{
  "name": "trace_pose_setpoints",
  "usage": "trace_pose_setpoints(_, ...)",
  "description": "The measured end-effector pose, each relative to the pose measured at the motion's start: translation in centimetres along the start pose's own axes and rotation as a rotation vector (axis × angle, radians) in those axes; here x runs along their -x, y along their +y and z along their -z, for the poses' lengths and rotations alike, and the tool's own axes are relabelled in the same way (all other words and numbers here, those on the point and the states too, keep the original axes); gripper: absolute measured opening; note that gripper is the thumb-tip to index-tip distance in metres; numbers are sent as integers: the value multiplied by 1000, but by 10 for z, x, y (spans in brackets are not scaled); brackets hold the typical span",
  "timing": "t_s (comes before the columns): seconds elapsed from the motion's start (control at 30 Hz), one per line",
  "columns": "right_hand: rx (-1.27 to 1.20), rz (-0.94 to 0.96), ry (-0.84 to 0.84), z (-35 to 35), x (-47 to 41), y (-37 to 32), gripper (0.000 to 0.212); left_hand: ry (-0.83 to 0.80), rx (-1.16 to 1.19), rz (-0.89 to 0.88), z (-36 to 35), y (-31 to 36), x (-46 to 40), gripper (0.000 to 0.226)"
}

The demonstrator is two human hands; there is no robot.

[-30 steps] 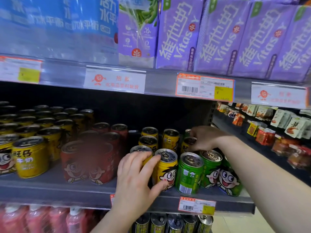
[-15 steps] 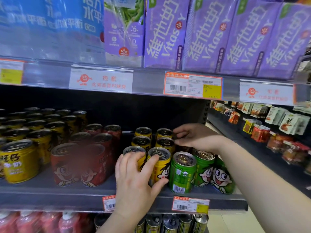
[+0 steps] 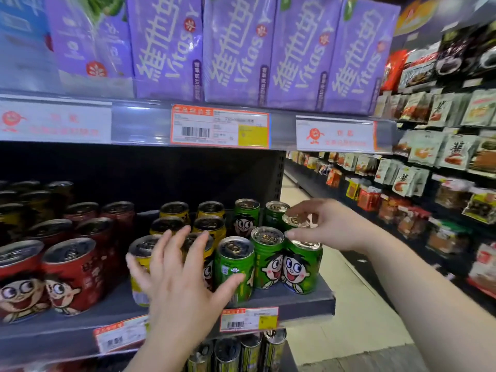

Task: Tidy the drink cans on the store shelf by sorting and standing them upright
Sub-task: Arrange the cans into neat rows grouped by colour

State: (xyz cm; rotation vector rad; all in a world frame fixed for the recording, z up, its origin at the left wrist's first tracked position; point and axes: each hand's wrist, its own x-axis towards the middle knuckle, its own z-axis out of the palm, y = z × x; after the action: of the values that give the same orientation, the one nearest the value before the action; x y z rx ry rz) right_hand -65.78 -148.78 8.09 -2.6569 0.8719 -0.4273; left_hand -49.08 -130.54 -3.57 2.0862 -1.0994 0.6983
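Pinching the rim of an upright green can (image 3: 295,221) near the shelf's (image 3: 308,299) right edge, my right hand (image 3: 326,224) is nearer; my left hand (image 3: 182,280) is spread wide against the front cans.

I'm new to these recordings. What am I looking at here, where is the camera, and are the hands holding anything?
There is no machine: a head-worn camera looks forward and down at a person's two bare hands. The shelf carries upright red cans, yellow cans and green cans; purple cartons stand on the shelf above. The left hand is spread open in front of the yellow cans, holding nothing. The right hand pinches the top of one green can near the shelf's end.
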Motion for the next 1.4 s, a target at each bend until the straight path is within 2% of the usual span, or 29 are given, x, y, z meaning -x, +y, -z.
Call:
trace_pose_setpoints(0.07, 219, 22, -102, -10, -2, -10, 77, -61, -37, 13, -1, 0, -1, 86)
trace_pose_setpoints(0.1, 338, 31, -130, -15, -4, -17, 82, -83, -50, 15, -1, -1, -1, 87)
trace_pose_setpoints(0.23, 523, 87, -144, -28, -24, -31, 60, -149, -100, 1, 2, -4, 1, 92)
trace_pose_setpoints(0.47, 564, 23, -70, -42, -59, -25, 67, -133, -102, 23, 4, 1, 8, 95)
trace_pose_setpoints(0.53, 457, 21, -74, -37, -54, -21, 69, -126, -112, -4, 4, 6, 12, 95)
trace_pose_setpoints(0.67, -47, -28, 47, -10, -14, 8, 61, -80, -146, -23, 0, 14, 15, 94)
trace_pose_setpoints(0.77, -136, -78, 91, -7, 27, 33, 78, -54, -147, -23, -3, 21, 13, 93)
trace_pose_setpoints(0.87, -198, -230, 134, -42, 51, 44, 97, -23, -123, -31, -10, 37, 14, 91)
trace_pose_setpoints(0.93, -188, -274, 186, -72, 52, 46, 95, -8, -109, -58, -19, 50, 15, 90)
trace_pose_setpoints(1.03, -206, -269, 305, -98, 45, 49, 80, -56, -70, -83, -32, 63, 14, 90)
trace_pose_setpoints(1.2, -506, -137, 178, -88, 52, 62, 51, -195, 218, 109, -31, 70, 15, 100)
trace_pose_setpoints(1.27, -539, -115, 161, -89, 54, 65, 57, -221, 249, 182, -31, 73, 12, 101)
trace_pose_setpoints(1.4, -475, -185, 209, -107, 49, 62, 85, -326, 264, 209, -34, 67, -4, 84)
